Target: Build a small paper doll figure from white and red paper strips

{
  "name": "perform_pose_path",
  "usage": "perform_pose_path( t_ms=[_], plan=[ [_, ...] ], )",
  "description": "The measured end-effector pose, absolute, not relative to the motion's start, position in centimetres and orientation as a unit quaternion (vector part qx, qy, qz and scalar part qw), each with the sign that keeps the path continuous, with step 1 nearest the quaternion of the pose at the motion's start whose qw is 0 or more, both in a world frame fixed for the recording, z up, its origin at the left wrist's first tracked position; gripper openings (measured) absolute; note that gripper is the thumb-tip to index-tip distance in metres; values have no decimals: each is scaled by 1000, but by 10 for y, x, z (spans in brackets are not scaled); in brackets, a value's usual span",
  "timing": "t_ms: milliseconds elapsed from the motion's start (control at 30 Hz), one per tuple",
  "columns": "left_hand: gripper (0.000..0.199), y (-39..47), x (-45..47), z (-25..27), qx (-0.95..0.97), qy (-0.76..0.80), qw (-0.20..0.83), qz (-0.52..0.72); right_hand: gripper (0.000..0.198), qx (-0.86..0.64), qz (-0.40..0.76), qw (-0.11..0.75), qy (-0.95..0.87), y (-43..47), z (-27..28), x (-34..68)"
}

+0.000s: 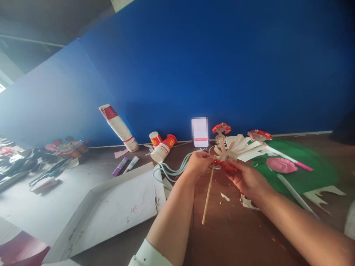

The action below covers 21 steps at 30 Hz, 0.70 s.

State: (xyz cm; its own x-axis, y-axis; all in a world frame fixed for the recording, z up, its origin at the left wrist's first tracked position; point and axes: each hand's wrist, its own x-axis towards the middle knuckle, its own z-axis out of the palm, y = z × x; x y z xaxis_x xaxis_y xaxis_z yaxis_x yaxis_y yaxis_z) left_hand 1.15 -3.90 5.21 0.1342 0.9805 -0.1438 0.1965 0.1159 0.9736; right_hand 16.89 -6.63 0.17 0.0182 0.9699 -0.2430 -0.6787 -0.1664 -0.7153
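Two hands [200, 164] [246, 178], fringed paper cup [235, 148] held, wooden stick [208, 194] below

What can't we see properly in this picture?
In the head view:
- Wooden stick: top end lost where the left hand meets fringed paper.
- Fringed paper: red side partly covered by the right hand.
- White upright rectangle: details lost in pixelation.
- Pink sheet: cut off by the left edge.

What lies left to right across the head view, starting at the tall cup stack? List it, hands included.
Tall cup stack → lying cup stack → left hand → right hand → pink round piece → ragged white scrap.
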Motion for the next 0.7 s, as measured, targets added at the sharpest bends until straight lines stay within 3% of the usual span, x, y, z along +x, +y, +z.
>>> perform_pose_path(
  t_ms=[233, 700],
  plan=[
    [16, -37, 9, 49, 524, 518, 555, 385, 10, -372, 667, 611, -209, -68, 6, 168],
    [43, -34, 5, 49, 485, 498, 626, 355, 8, -386, 667, 594, -230, -67, 4, 168]
  ],
)
